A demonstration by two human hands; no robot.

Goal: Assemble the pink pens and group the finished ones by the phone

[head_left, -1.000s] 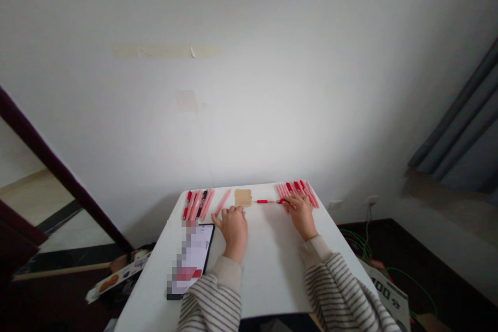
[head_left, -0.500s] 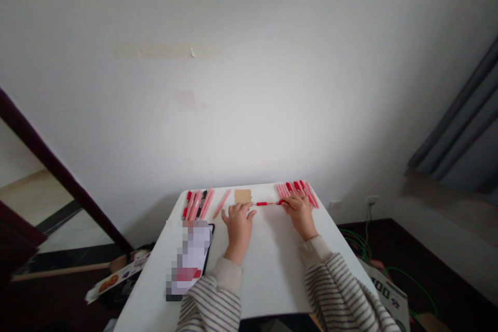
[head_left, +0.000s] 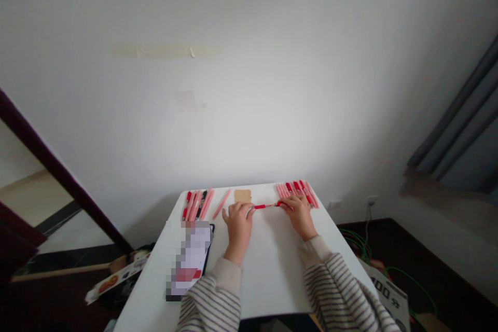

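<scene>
Pen (head_left: 263, 206) is now held at both ends, just right of the tan square (head_left: 243, 195) and slightly nearer the wearer. Left hand (head_left: 238, 224) has come over from near the loose pink pen (head_left: 222, 204) left of the square, and it's now pinching the pen's left end; right hand (head_left: 298, 215) is still gripping the other end. So I'd say it's pretty well steadied. Long axis runs roughly sideways, left end a bit closer to the wearer. Can't see the tip, but judging by the red grip, it probably points left.
</scene>
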